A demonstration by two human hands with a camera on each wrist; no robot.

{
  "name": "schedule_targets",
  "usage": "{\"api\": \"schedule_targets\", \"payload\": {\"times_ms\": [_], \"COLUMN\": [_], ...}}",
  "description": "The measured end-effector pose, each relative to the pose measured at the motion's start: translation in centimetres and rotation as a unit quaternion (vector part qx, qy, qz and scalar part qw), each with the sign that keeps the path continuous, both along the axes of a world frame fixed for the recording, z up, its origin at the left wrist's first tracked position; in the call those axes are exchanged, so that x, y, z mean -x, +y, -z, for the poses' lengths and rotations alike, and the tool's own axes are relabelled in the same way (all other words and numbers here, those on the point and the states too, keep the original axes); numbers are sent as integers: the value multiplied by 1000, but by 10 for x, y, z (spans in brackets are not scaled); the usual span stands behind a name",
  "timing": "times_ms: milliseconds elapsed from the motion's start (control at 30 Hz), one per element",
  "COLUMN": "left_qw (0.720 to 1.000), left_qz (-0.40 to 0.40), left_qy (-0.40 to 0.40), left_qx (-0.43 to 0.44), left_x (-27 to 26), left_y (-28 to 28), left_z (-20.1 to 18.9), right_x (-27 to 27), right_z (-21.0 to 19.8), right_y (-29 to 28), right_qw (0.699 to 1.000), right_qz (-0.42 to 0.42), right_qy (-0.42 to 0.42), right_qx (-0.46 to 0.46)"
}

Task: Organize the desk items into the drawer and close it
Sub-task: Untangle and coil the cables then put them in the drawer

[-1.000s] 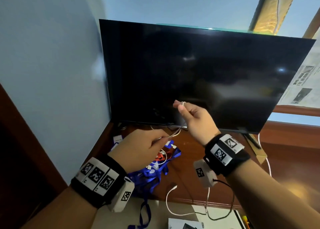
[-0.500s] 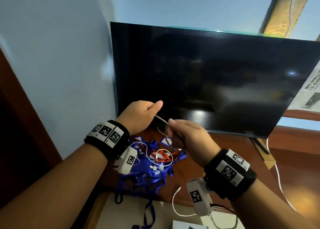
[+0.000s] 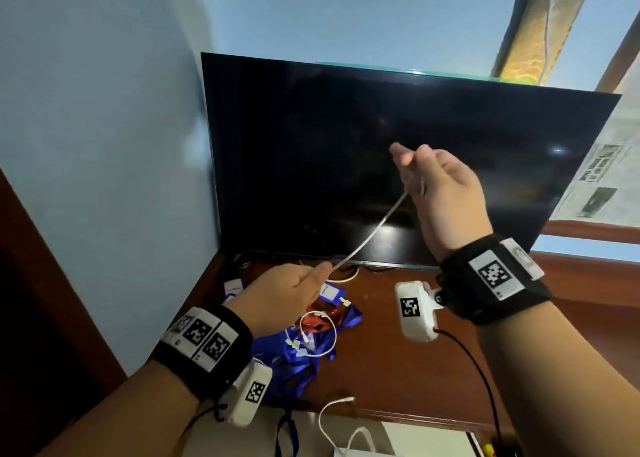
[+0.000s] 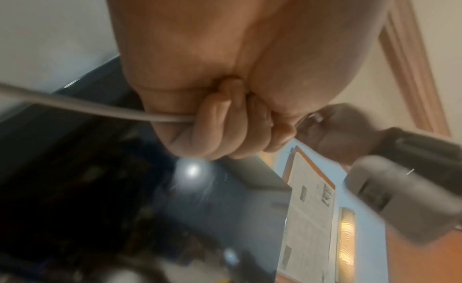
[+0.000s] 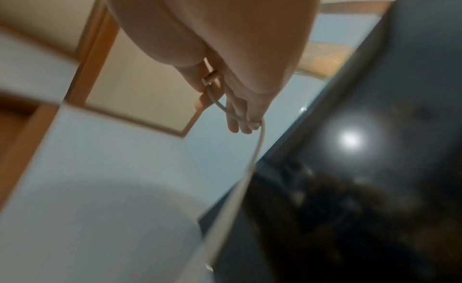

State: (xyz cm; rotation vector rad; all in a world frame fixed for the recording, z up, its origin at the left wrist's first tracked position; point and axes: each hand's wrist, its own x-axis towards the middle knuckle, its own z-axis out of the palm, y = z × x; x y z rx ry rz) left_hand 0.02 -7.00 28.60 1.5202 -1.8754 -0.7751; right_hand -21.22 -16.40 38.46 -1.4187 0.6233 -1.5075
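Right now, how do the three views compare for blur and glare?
Head view: mostly sharp, wide-angle bending, small glint on the monitor. Left wrist view: the left hand and cable sharp, background smeared, lamp glare. Right wrist view: soft all over, glare on the dark screen.

Motion blur is smearing both wrist views. At 6 o'clock the head view's bottom edge is cutting off a white box (image 3: pixel 360 451) and a loose white cable (image 3: pixel 327 422). The left hand (image 3: pixel 280 294) is covering where the taut cable (image 3: pixel 372 235) enters its fingers (image 4: pixel 212 129). The blue lanyard pile (image 3: pixel 294 359) on the bench (image 3: pixel 398 370) is partly hiding behind that wrist; its tags' print is reading too small.
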Motion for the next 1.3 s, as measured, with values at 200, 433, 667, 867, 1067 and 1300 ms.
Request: {"api": "schedule_targets", "payload": {"times_ms": [200,433,667,867,1067,1300], "left_qw": [978,966,989,994,996,996], "left_qz": [-42,-117,-123,-69,-75,-17], "left_qy": [-113,-91,3,71,46,-84], "left_qx": [168,212,81,48,-9,27], "left_x": [-1,-18,-27,-4,-4,-6], "left_y": [10,-27,-53,-29,-4,37], "left_z": [-75,-107,-35,9,29,-19], "right_x": [-4,-18,-26,-31,-24,-22], "right_z": [29,44,25,15,-4,21], "right_y": [7,46,72,62,37,4], "right_qw": [924,935,973,958,950,996], "right_qz": [50,-120,-184,-216,-162,37], "right_qy": [378,322,100,-78,-230,-37], "right_qx": [-2,-82,-96,-175,-132,-73]}}
